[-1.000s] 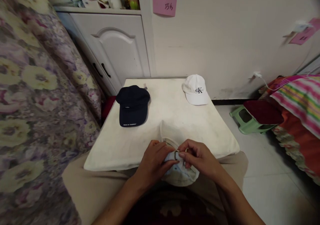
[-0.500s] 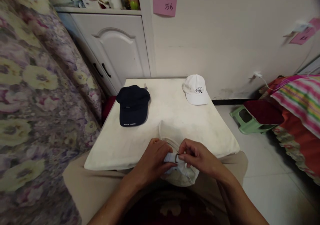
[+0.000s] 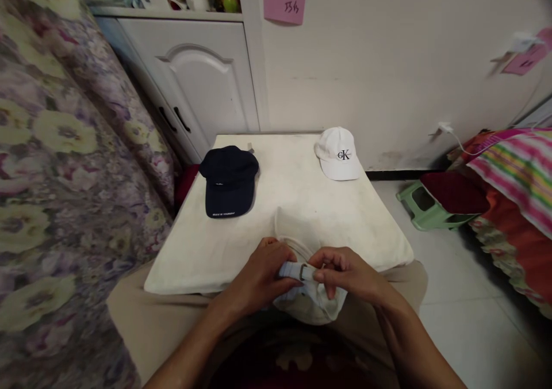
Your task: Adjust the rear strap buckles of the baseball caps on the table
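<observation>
A pale cream cap (image 3: 319, 305) rests at the near edge of the table, over my lap, with its back strap facing me. My left hand (image 3: 269, 271) pinches the light blue strap (image 3: 290, 270) on the left of a small dark metal buckle (image 3: 302, 271). On the buckle's right side, my right hand (image 3: 340, 271) grips the strap between thumb and fingers. The cap's brim (image 3: 290, 223) points away from me, partly behind my hands. Farther off lie a navy cap (image 3: 229, 179) at the left and a white cap (image 3: 338, 156) with black letters at the right.
The cloth-covered table (image 3: 288, 176) stands against the wall and a white cabinet (image 3: 202, 78). A flowered curtain (image 3: 73, 205) hangs at the left. To the right are a green stool (image 3: 425, 208) with a dark red top and a bed with a striped cover (image 3: 517, 164).
My right hand has shifted slightly right, off the buckle and onto the strap beside it. More of the buckle and strap shows now. The two other caps lie where they were.
</observation>
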`<state>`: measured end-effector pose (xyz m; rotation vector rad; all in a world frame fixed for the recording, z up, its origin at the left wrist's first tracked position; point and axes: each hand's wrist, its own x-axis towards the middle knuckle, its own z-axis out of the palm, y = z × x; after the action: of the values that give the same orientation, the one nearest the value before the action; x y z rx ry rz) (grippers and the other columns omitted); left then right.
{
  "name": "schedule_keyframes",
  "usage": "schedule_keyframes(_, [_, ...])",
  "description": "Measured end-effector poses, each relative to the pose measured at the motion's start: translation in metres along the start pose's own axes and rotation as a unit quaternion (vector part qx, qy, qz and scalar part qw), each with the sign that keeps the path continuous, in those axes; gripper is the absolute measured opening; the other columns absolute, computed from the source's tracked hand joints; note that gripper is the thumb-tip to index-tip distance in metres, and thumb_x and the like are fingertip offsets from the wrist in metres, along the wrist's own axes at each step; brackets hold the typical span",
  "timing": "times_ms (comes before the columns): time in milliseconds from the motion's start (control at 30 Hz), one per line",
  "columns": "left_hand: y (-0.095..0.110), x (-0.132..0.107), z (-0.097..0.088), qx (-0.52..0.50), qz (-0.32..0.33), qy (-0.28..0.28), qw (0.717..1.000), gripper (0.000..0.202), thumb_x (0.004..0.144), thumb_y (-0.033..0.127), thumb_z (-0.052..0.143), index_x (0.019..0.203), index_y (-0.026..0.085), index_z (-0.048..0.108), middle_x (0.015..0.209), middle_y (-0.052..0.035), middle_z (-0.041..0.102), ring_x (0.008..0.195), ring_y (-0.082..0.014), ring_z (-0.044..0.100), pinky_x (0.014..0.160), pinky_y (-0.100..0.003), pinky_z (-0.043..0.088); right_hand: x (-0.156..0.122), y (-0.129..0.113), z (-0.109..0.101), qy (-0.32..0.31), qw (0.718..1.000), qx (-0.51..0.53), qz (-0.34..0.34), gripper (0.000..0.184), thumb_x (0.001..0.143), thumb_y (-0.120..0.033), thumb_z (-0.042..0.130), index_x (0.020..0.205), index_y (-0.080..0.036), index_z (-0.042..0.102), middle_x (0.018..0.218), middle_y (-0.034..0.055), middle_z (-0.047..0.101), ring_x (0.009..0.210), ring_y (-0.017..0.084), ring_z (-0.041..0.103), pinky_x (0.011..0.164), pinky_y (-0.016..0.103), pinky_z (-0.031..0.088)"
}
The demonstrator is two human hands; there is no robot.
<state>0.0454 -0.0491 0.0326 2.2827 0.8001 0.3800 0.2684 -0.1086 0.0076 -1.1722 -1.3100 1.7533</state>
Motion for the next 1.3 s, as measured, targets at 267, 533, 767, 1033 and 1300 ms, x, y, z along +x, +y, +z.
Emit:
schedule_keyframes(267, [-0.002, 0.000, -0.013, -0.008, 0.032, -0.066, 0.997, 0.020, 0.090, 0.040, 0.064, 0.087, 0.020, 0.059, 0.087, -0.0008, 0.062, 0.090, -0.0213, 0.050, 0.085, -0.034, 0.035, 0.001, 0.002, 0.001, 0.003, 0.999, -0.042, -0.020, 0.027, 0.083, -0.040, 0.070, 0.084, -0.014, 0.063, 0.068, -0.0026, 0.056, 0.059, 0.009, 0.050, 0.056, 0.021, 0.038])
schedule_keyframes(533, [-0.001, 0.001, -0.014, -0.026, 0.066, -0.077, 0.995, 0.022, 0.101, 0.032, 0.045, 0.087, 0.019, 0.055, 0.085, 0.0004, 0.056, 0.088, -0.0180, 0.049, 0.091, -0.034, 0.034, 0.003, 0.007, 0.002, 0.013, 0.999, -0.048, -0.019, 0.031, 0.083, -0.045, 0.070, 0.083, -0.014, 0.064, 0.061, -0.0048, 0.049, 0.054, 0.008, 0.041, 0.050, 0.021, 0.031])
schedule_keyframes(767, [0.003, 0.003, -0.012, 0.007, 0.066, -0.074, 0.995, 0.022, 0.101, 0.031, 0.043, 0.086, 0.019, 0.054, 0.083, 0.0007, 0.055, 0.084, -0.0175, 0.050, 0.092, -0.036, 0.034, 0.006, 0.005, 0.008, 0.048, 0.995, -0.075, -0.041, 0.024, 0.083, -0.037, 0.070, 0.076, -0.014, 0.065, 0.060, -0.0054, 0.044, 0.056, 0.008, 0.036, 0.051, 0.022, 0.025])
schedule_keyframes(1033, [0.007, 0.005, -0.012, -0.021, 0.057, -0.081, 0.995, 0.022, 0.099, 0.031, 0.050, 0.083, 0.018, 0.058, 0.080, 0.0010, 0.058, 0.082, -0.0166, 0.053, 0.083, -0.031, 0.038, -0.003, -0.010, -0.003, 0.048, 0.982, -0.155, -0.094, 0.019, 0.081, -0.037, 0.072, 0.083, -0.018, 0.070, 0.073, -0.0018, 0.055, 0.067, 0.012, 0.046, 0.060, 0.024, 0.035])
schedule_keyframes(1300, [0.011, 0.004, -0.017, -0.040, 0.009, -0.095, 0.995, 0.020, 0.095, 0.037, 0.056, 0.090, 0.018, 0.064, 0.083, -0.0002, 0.061, 0.079, -0.0175, 0.055, 0.071, -0.028, 0.037, 0.001, -0.002, 0.002, -0.001, 0.996, -0.069, -0.059, 0.020, 0.082, -0.032, 0.070, 0.077, -0.018, 0.057, 0.066, -0.0050, 0.049, 0.061, 0.010, 0.041, 0.055, 0.023, 0.030])
